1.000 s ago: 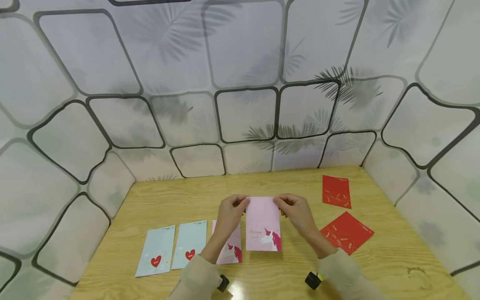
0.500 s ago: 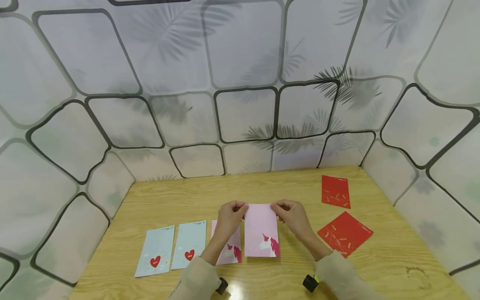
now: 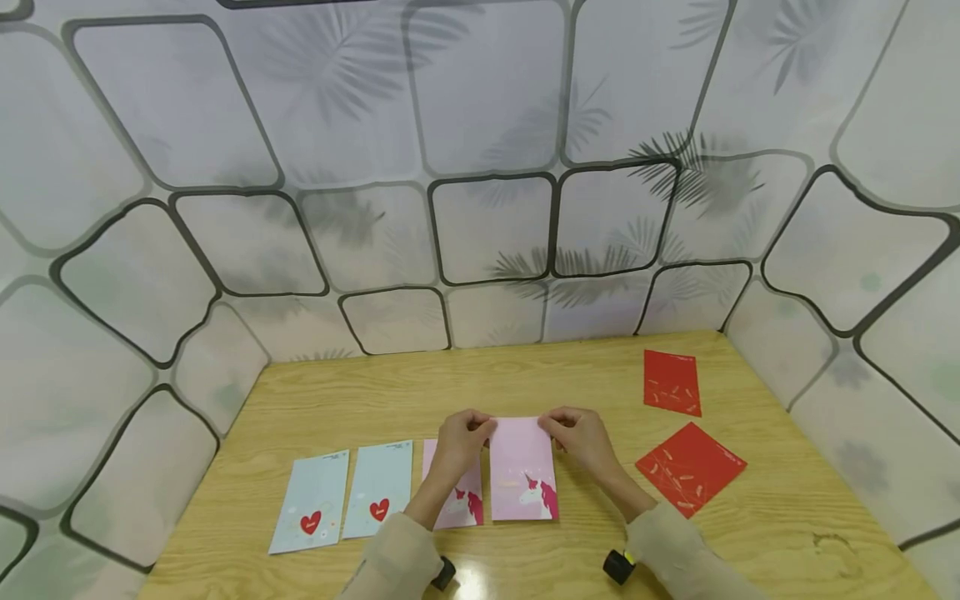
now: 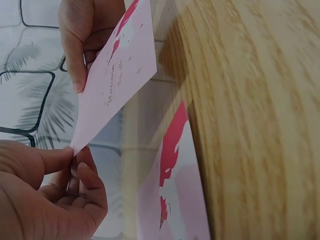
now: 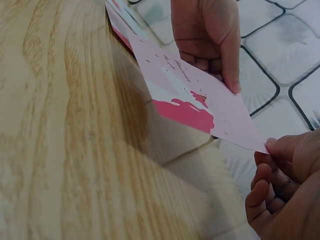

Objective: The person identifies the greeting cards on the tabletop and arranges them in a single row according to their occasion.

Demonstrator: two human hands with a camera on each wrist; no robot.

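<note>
A pink unicorn card (image 3: 522,467) is pinched at its two far corners, the left hand (image 3: 459,446) at one and the right hand (image 3: 583,442) at the other. In the left wrist view the left hand (image 4: 55,192) grips a corner of the card (image 4: 120,75) between thumb and finger, with the card tilted above the wood. The right wrist view shows the right hand (image 5: 290,185) pinching the opposite corner of the card (image 5: 185,95). Beside it, a second unicorn card (image 3: 468,492) lies on the table, partly hidden by the left arm.
Two pale blue cards with red hearts, one at the far left (image 3: 311,500) and one nearer (image 3: 378,487), lie on the wooden table (image 3: 450,379). On the right lie two red cards, a farther one (image 3: 671,383) and a nearer, turned one (image 3: 690,468). A patterned cloth (image 3: 495,233) rises behind.
Both hands have moved down toward the near side with the pink card, keeping their hold on its corners. Its face now shows longer in the head view. The other cards have stayed put.
</note>
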